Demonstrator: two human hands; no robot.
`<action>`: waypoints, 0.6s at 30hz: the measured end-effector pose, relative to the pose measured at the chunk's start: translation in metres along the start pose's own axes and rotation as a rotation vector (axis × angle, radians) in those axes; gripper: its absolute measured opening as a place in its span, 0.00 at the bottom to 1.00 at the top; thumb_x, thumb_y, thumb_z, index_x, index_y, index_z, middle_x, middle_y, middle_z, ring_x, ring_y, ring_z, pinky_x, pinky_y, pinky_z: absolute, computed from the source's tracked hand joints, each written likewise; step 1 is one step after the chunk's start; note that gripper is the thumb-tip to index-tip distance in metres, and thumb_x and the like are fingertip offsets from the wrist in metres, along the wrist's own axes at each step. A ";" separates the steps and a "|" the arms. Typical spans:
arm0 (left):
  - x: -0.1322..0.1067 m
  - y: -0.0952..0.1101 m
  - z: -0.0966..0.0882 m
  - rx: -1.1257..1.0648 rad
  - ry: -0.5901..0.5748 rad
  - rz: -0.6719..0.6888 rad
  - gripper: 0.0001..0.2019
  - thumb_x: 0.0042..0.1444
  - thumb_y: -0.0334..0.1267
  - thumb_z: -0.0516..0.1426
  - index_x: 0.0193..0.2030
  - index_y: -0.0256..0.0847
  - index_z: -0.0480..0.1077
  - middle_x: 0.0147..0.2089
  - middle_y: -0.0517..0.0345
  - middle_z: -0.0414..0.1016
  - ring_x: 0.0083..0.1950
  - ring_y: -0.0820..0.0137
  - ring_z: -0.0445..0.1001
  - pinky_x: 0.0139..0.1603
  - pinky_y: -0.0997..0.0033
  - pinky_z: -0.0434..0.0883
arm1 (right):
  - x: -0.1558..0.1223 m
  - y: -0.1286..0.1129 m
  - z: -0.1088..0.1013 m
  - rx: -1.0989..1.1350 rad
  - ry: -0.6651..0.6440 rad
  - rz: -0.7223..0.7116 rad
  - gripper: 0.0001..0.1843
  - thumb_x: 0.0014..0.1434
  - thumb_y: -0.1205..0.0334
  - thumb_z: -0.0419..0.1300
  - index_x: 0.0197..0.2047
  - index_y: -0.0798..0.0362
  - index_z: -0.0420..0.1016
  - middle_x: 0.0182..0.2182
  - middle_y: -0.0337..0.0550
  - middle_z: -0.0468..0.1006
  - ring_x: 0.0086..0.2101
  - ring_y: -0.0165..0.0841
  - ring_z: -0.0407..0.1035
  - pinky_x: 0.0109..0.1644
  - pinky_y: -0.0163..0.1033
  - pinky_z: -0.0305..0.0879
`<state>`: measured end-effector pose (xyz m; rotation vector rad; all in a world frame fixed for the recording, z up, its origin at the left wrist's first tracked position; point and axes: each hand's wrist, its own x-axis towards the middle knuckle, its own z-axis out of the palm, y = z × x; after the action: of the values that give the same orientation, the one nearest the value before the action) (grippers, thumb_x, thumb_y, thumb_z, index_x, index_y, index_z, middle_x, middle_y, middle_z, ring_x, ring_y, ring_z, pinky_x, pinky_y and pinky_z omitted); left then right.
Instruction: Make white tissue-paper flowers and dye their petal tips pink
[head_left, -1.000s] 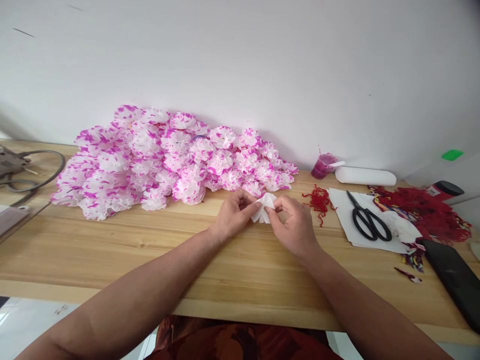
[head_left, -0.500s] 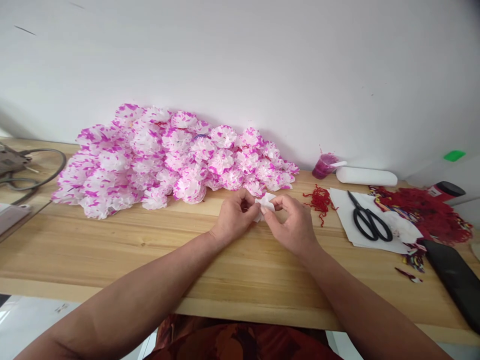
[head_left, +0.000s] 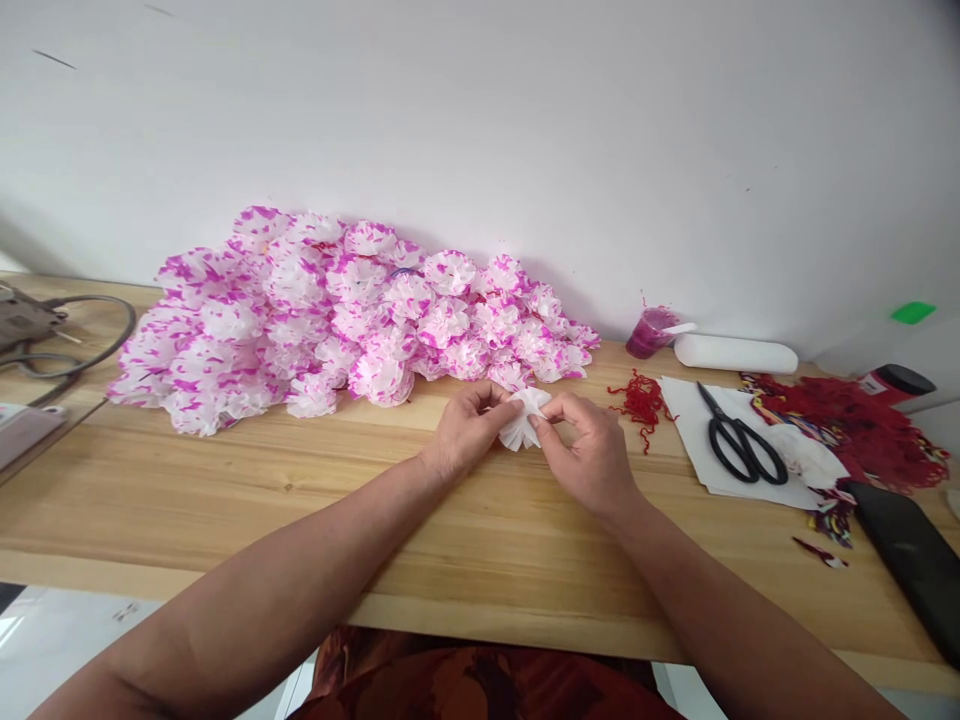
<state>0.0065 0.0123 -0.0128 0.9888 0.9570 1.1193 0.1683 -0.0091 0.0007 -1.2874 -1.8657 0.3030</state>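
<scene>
A small white paper flower [head_left: 522, 424], pleated and fanned out, is held between both hands above the wooden table [head_left: 315, 520]. My left hand [head_left: 469, 430] pinches its left side between thumb and fingers. On the other side, my right hand [head_left: 589, 445] grips the edge with thumb and forefinger. Just behind the hands lies a big heap of white paper flowers with magenta tips [head_left: 360, 320], piled against the wall. A loose bunch of red yarn pieces [head_left: 641, 395] rests to the right of my right hand.
Black-handled scissors [head_left: 739, 440] lie on white paper sheets [head_left: 686, 420] at the right. Around them are a red yarn pile [head_left: 862, 425], a dark phone-like slab [head_left: 911, 560], a magenta-stained cup [head_left: 649, 332] and a white roll [head_left: 735, 354]. A grey cable [head_left: 124, 320] curls at far left.
The white paper flower has spread wider and more of its pleats show below the fingers. Both hands stay in nearly the same place, with a slight shift of the fingers.
</scene>
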 end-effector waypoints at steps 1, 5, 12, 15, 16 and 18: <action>0.001 -0.002 0.000 -0.032 0.027 -0.024 0.13 0.47 0.41 0.65 0.27 0.39 0.64 0.23 0.64 0.67 0.23 0.77 0.64 0.25 0.75 0.62 | 0.000 0.000 0.000 -0.002 -0.005 -0.018 0.08 0.59 0.66 0.60 0.29 0.49 0.68 0.28 0.37 0.78 0.32 0.35 0.73 0.41 0.42 0.64; 0.004 -0.006 -0.002 -0.077 0.078 -0.038 0.12 0.47 0.38 0.63 0.25 0.40 0.62 0.21 0.66 0.65 0.22 0.77 0.63 0.24 0.76 0.61 | -0.001 -0.001 0.000 -0.003 -0.002 -0.024 0.07 0.59 0.66 0.61 0.30 0.48 0.69 0.29 0.38 0.79 0.33 0.36 0.73 0.42 0.43 0.64; 0.000 -0.005 -0.002 0.164 0.034 0.121 0.13 0.50 0.41 0.64 0.28 0.40 0.63 0.23 0.65 0.67 0.24 0.77 0.64 0.25 0.76 0.60 | 0.000 0.000 0.001 0.052 -0.024 0.079 0.07 0.60 0.61 0.62 0.31 0.49 0.69 0.29 0.39 0.79 0.33 0.36 0.73 0.38 0.41 0.65; 0.002 -0.006 -0.001 0.021 0.062 0.049 0.14 0.49 0.41 0.64 0.27 0.40 0.62 0.22 0.65 0.66 0.23 0.77 0.64 0.25 0.76 0.61 | -0.001 0.003 0.000 0.075 -0.002 0.043 0.07 0.62 0.63 0.60 0.31 0.49 0.70 0.28 0.39 0.78 0.32 0.35 0.73 0.39 0.40 0.65; 0.003 -0.006 -0.001 -0.034 0.065 0.019 0.15 0.48 0.41 0.65 0.26 0.40 0.62 0.22 0.65 0.66 0.23 0.77 0.64 0.26 0.76 0.62 | -0.001 0.004 0.000 0.081 -0.002 0.033 0.07 0.62 0.64 0.60 0.31 0.49 0.70 0.28 0.39 0.78 0.32 0.35 0.73 0.39 0.40 0.65; 0.004 -0.006 -0.001 -0.116 0.061 -0.017 0.16 0.46 0.42 0.66 0.26 0.39 0.62 0.23 0.64 0.68 0.24 0.77 0.66 0.27 0.76 0.63 | -0.001 0.004 0.000 0.095 -0.010 0.026 0.07 0.62 0.64 0.60 0.31 0.49 0.71 0.28 0.38 0.78 0.32 0.35 0.73 0.39 0.40 0.66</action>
<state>0.0076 0.0155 -0.0191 0.8559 0.9369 1.1831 0.1713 -0.0081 -0.0026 -1.2479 -1.8223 0.4076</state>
